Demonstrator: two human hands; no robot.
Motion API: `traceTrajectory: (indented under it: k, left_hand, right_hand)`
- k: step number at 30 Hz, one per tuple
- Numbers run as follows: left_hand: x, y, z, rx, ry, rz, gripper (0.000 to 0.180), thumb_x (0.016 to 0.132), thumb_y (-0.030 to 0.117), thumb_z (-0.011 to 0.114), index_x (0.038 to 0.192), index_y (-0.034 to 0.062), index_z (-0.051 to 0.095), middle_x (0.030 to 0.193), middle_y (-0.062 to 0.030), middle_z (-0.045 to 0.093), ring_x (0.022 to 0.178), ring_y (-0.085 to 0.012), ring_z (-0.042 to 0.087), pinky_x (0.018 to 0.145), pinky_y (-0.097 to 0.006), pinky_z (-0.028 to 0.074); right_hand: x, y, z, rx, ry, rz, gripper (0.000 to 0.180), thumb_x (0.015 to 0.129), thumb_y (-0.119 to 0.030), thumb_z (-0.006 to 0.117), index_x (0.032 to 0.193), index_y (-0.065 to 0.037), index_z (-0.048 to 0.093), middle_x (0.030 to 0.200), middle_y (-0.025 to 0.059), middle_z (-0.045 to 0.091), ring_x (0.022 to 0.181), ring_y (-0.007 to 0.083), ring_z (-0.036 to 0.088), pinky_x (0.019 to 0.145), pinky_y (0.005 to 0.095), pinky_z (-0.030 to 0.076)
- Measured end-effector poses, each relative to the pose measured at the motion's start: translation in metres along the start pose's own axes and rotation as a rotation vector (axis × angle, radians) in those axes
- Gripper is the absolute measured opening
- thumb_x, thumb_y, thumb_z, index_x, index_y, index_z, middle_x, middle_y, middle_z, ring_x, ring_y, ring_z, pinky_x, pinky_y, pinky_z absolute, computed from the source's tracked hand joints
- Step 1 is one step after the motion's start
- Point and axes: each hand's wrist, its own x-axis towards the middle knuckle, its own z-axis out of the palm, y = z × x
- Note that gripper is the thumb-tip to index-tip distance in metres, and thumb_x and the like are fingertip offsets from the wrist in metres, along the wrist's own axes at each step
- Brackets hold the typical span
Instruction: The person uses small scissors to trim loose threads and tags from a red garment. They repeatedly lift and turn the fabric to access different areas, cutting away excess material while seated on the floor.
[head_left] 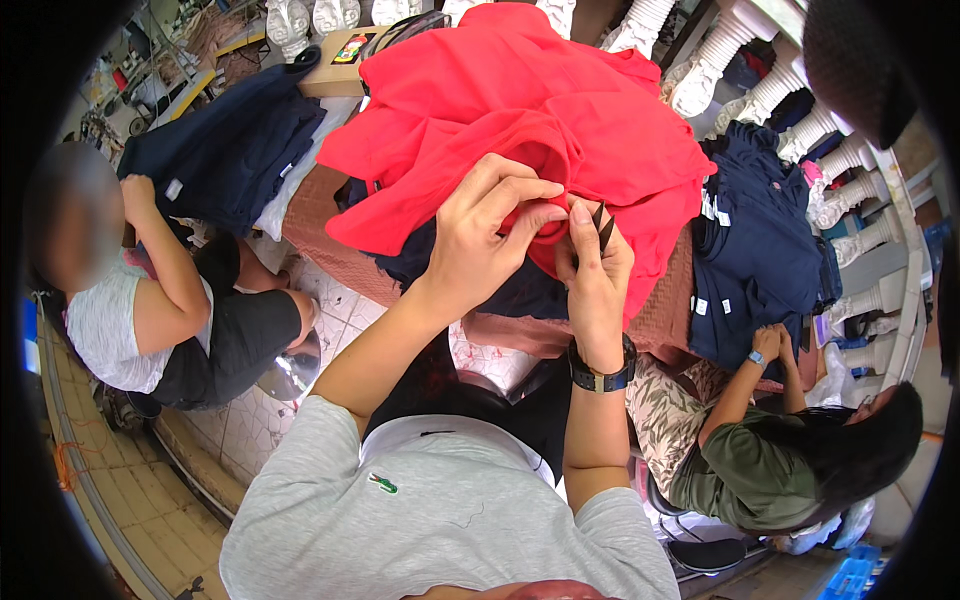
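A red garment (520,110) lies bunched over the table in front of me. My left hand (480,235) pinches a fold of its red fabric near the collar. My right hand (595,270), with a dark watch on the wrist, holds a small dark pair of thread snips (603,228), points up, against the same fold. Both hands meet at the garment's lower edge.
Piles of navy garments lie at the left (230,140) and right (760,250) of the brown-covered table (330,240). One person sits at the left (150,320), another at the lower right (780,460). White balusters (840,160) line the right side. A cardboard box (335,65) stands at the back.
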Motion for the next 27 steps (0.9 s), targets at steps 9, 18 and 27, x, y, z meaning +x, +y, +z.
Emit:
traceTrajectory:
  k: [9,18,27]
  left_hand:
    - [-0.003,-0.012,0.008,-0.272,-0.051,-0.284,0.015,0.096,0.012,0.067,0.092,0.0008,0.059,0.088,-0.0052,0.059,0.079,-0.0133,0.059,0.072,-0.027,0.049]
    - [-0.016,-0.016,-0.027,0.01,-0.022,0.017,0.022,0.101,0.019,0.062,0.09,-0.0002,0.063,0.084,-0.0065,0.063,0.084,-0.0224,0.061,0.079,-0.035,0.047]
    - [-0.035,-0.063,-0.105,0.597,-0.161,-0.156,0.055,0.075,-0.006,0.057,0.128,0.0098,0.06,0.12,-0.0176,0.054,0.112,-0.0372,0.056,0.096,-0.046,0.046]
  right_hand:
    - [0.0,0.01,0.002,-0.003,0.045,-0.02,0.023,0.106,-0.022,0.057,0.114,-0.003,0.066,0.066,-0.0084,0.044,0.051,0.0011,0.032,0.046,0.0211,0.021]
    - [-0.002,0.003,-0.001,0.042,0.051,0.055,0.021,0.104,-0.021,0.059,0.114,-0.003,0.066,0.066,-0.0087,0.044,0.051,0.001,0.033,0.047,0.0207,0.022]
    - [0.031,-0.046,-0.001,-0.479,0.189,-0.428,0.011,0.085,0.0,0.069,0.095,-0.002,0.065,0.082,-0.0028,0.059,0.068,0.0037,0.046,0.06,0.0207,0.037]
